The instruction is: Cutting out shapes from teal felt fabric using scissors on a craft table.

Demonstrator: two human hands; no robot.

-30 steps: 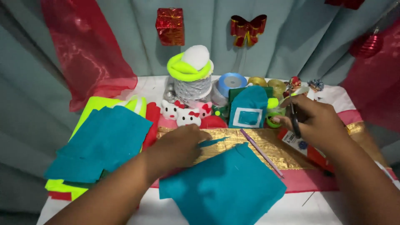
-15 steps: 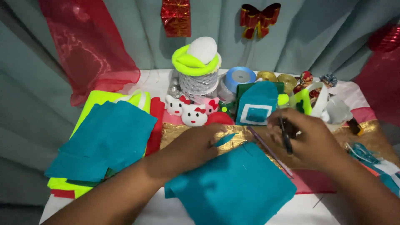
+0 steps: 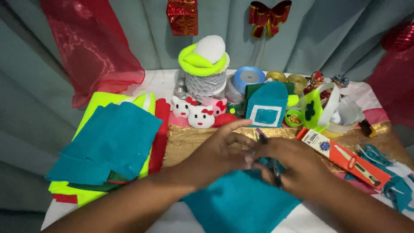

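Head view: left hand (image 3: 220, 153) and right hand (image 3: 293, 166) fingers pinch teal felt (image 3: 239, 203), long axis unclear.

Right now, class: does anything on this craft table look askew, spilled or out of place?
Teal scraps lie scattered at the right edge, past the orange box. The felt stack at left is fanned unevenly. Both hands, left and right, meet over the teal sheet. Nothing looks spilled or damaged.

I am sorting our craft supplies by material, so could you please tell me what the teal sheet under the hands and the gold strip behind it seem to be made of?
The teal sheet looks like felt: matte, slightly fuzzy, soft-edged. The gold strip seems a metallic foil or glitter fabric: it glints and shows crinkles.
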